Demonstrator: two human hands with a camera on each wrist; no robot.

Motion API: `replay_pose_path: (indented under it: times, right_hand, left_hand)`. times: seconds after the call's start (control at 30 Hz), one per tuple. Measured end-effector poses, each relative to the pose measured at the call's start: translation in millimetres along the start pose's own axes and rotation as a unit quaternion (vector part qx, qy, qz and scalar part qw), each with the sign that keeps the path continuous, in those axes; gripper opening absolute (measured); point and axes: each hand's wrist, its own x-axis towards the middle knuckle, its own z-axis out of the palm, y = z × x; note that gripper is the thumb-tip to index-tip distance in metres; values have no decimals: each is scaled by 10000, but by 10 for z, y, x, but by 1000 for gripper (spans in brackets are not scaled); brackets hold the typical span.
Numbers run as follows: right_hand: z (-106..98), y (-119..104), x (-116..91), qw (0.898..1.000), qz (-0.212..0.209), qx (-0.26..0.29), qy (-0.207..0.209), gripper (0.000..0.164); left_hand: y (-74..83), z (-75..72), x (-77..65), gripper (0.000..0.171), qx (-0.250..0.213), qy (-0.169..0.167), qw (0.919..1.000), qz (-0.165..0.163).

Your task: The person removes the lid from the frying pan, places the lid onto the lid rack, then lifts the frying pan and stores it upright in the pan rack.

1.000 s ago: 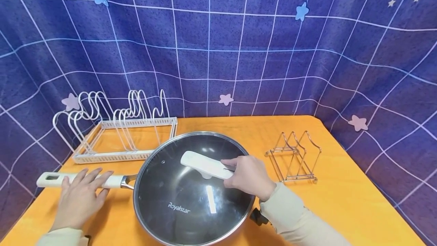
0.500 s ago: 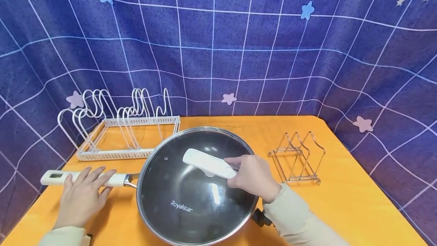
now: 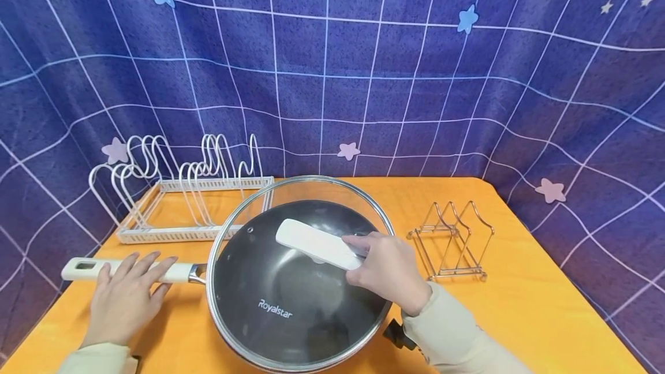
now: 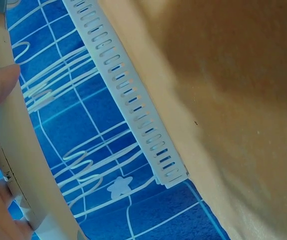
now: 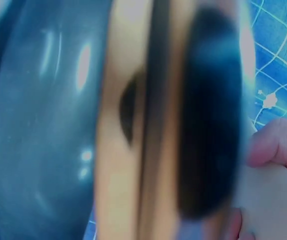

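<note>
Left hand (image 3: 122,299): fingers grasping the long cream handle (image 3: 178,273); thumb on the near side, the rest laid across the top.
Wok: dark, deep, round metal wok (image 3: 306,293), toward the tabletop's near edge, which is out of frame; its handle points at the left edge.
Right hand (image 3: 387,267): fingers grasping the right end of the lid's white bar-shaped handle (image 3: 314,244); thumb over it in the blurred right wrist view.
Lid: clear round glass lid with metal rim and "Royalstar" print (image 3: 275,309), over the wok; far rim stands out past the wok's far edge, tabletop showing through the gap. Looks raised or tilted; can't tell if the near rim touches.
Step in hand: judged as lifting the lid off, left hand steadying the wok. Lid not yet away from above it.
Next move calls for: probably a firm pinch since the grip is off-centre, near rim raised free, wok handle kept steady. Risk: lid tipping, rim scraping the wok.
Copper rack: small copper-coloured wire rack (image 3: 457,272), near the tabletop's right edge, well apart from both hands.
White rack: long white wire rack with slotted rails (image 3: 182,236), by the tabletop's far left corner, behind the wok handle.
Backdrop: blue grid-and-star curtain (image 3: 332,97) beyond the orange tabletop's (image 3: 519,281) far edge.
</note>
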Motion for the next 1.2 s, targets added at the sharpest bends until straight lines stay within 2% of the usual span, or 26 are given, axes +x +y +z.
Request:
replay_pose_path:
  times: [0.43,0.9,1.0,1.2]
  right_hand:
    - [22,49,-45,9959,-376,171,802,53]
    - [-16,75,-74,9953,-191,191,932,51]
    - [-33,78,-85,9950,-122,124,982,51]
    - [-68,116,-111,9945,-113,60,1043,51]
  left_hand:
    - [-18,5,-7,45,-31,-57,10000,37]
    - [-21,-11,23,45,-43,-86,9999,70]
    - [-28,-13,30,47,-43,-241,9997,54]
    - [-24,-30,52,51,-34,-822,9964,221]
